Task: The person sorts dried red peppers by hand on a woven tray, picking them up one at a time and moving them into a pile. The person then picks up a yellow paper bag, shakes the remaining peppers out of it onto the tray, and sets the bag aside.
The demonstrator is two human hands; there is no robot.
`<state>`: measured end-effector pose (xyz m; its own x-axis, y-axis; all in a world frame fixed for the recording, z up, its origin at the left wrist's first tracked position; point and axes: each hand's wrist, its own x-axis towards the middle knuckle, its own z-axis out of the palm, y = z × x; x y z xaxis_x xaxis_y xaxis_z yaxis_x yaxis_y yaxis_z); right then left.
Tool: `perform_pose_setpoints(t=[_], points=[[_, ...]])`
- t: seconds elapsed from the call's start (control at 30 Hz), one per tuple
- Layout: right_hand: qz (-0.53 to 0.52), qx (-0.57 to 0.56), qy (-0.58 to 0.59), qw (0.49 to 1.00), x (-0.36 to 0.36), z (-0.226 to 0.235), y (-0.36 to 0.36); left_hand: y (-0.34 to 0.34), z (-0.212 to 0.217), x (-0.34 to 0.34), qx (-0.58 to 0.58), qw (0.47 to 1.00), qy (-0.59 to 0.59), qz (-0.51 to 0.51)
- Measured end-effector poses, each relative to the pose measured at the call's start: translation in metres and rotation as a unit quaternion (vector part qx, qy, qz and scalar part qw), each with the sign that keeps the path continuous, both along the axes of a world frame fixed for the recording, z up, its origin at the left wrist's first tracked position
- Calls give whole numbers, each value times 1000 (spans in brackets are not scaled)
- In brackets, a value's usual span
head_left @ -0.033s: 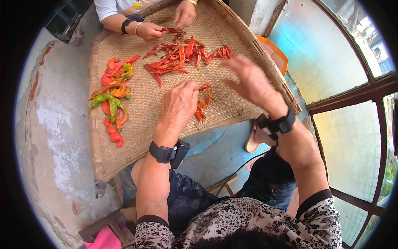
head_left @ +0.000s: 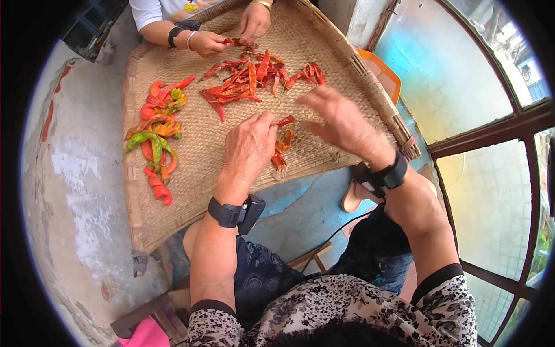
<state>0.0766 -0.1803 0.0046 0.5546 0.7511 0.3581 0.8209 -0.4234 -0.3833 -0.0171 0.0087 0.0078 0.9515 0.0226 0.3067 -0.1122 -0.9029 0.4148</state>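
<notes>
A big woven tray (head_left: 191, 196) lies in front of me with chili peppers on it. My left hand (head_left: 250, 147) rests on the weave, its fingertips pinching a red chili (head_left: 287, 120). Just under that hand is a small heap of red and orange chili pieces (head_left: 281, 149). My right hand (head_left: 341, 121) hovers over the tray's right side, blurred, fingers spread and holding nothing. Farther back lies a pile of red chilies (head_left: 254, 78). A row of orange, green and red peppers (head_left: 156, 130) runs along the left.
Across the tray another person's two hands (head_left: 209, 43) work on a chili at the far edge. An orange plastic object (head_left: 383, 72) sits behind the tray's right rim. A worn concrete wall is at left, a tiled floor and a window frame (head_left: 491, 124) at right.
</notes>
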Motion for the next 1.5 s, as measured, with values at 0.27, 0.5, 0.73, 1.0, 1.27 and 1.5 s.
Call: perform_pose_setpoints(t=[0.27, 0.5, 0.73, 1.0, 1.27, 1.5], points=[[-10, -70, -31, 997, -1, -5, 16, -6, 2, 3, -83, 996, -19, -1], [-244, 123, -105, 956, 69, 11, -43, 21, 0, -12, -1, 994, 88, -72], [-207, 92, -139, 964, 59, 5, -43, 23, -21, -14, 48, 987, 56, -141], [92, -80, 7, 993, -21, -22, 30, 16, -11, -11, 63, 984, 121, -114], [55, -115, 8, 992, -10, -19, 33, 27, -5, -13, 19, 996, 42, -72], [-13, 19, -51, 998, 10, -8, 15, 35, -15, -24, 101, 990, 48, -91]])
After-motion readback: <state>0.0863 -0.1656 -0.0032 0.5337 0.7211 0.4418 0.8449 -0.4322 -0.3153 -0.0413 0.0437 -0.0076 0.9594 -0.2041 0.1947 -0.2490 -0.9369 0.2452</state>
